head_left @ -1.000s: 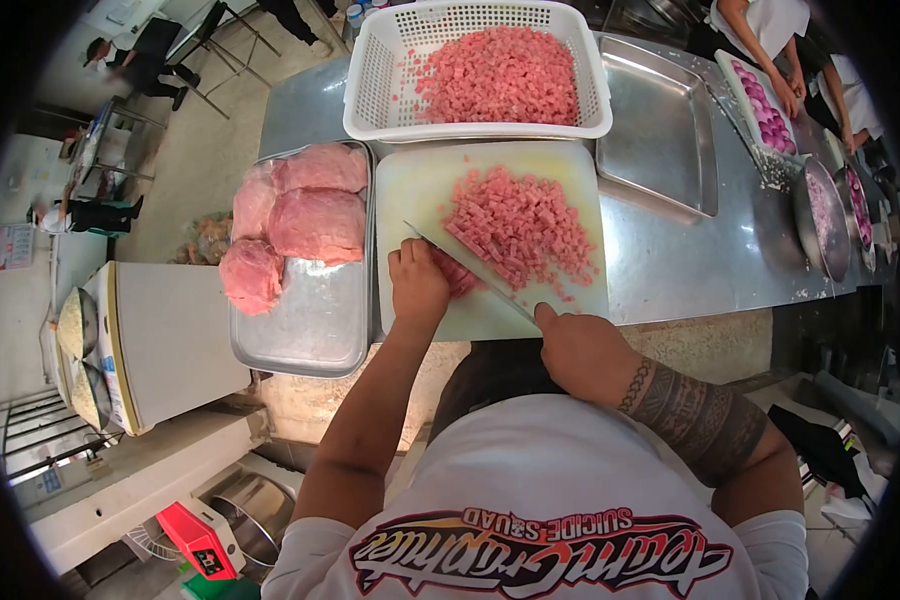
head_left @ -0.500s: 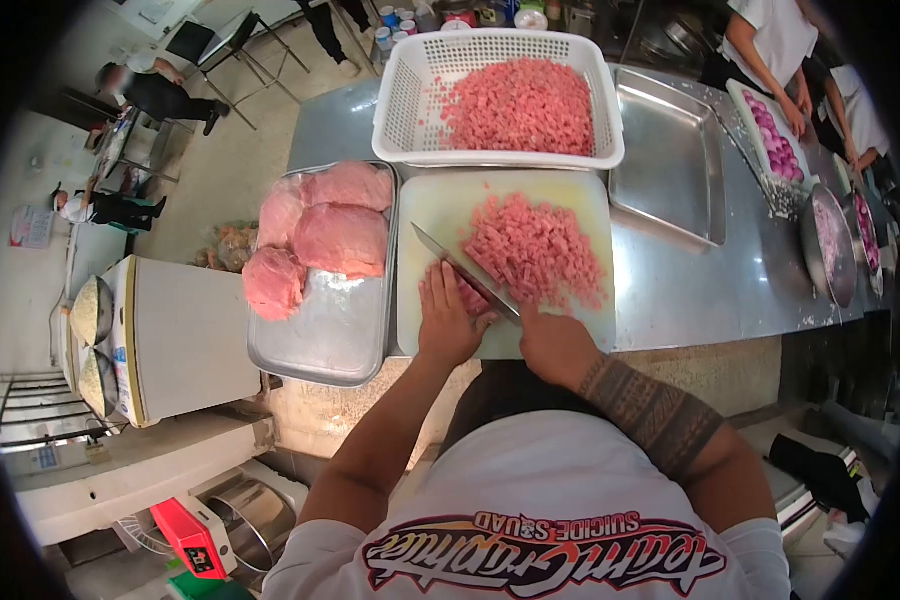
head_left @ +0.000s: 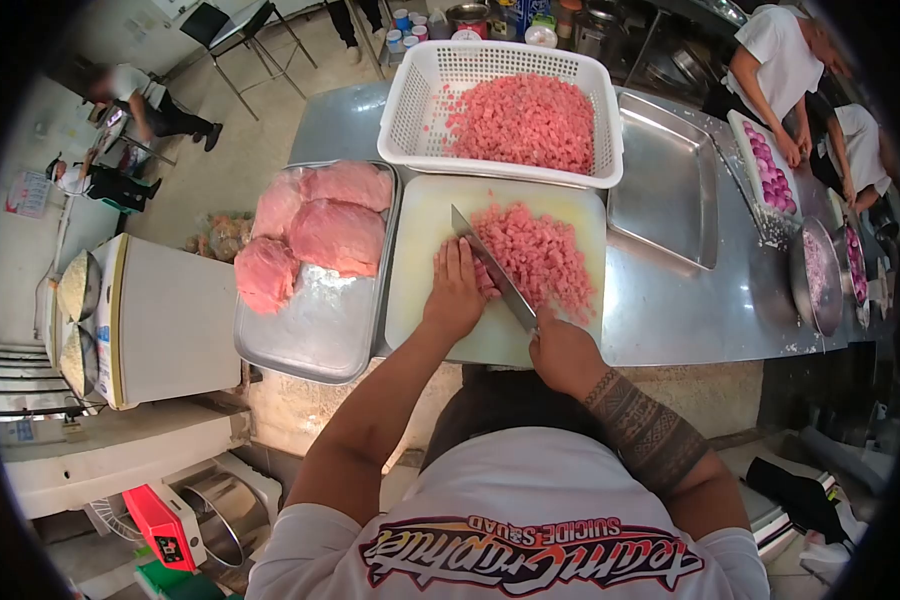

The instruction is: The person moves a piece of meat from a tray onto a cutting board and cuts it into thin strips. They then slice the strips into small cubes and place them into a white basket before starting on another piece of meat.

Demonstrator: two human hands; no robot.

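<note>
My right hand point(head_left: 565, 352) is closed around the handle of a kitchen knife point(head_left: 502, 275), whose long blade points away and to the left over the white cutting board point(head_left: 420, 335). Just left of the blade, my left hand point(head_left: 454, 298) presses down on a piece of raw meat point(head_left: 487, 280), its fingers held together and mostly covering it. To the right of the knife a heap of diced pink meat point(head_left: 540, 255) spreads over the board, touching the blade's side.
Large raw meat pieces point(head_left: 335, 235) lie on a metal tray point(head_left: 305, 340) at left. Behind the board is a white perforated basket point(head_left: 500, 170) with more diced meat. A shallow steel pan point(head_left: 662, 190) sits at right. Beyond it, people work near peeled purple onions point(head_left: 770, 170).
The knife has shifted to the right and its blade now angles more steeply away from me. My left hand has moved slightly right and away, still over the meat. The camera view has shifted a little.
</note>
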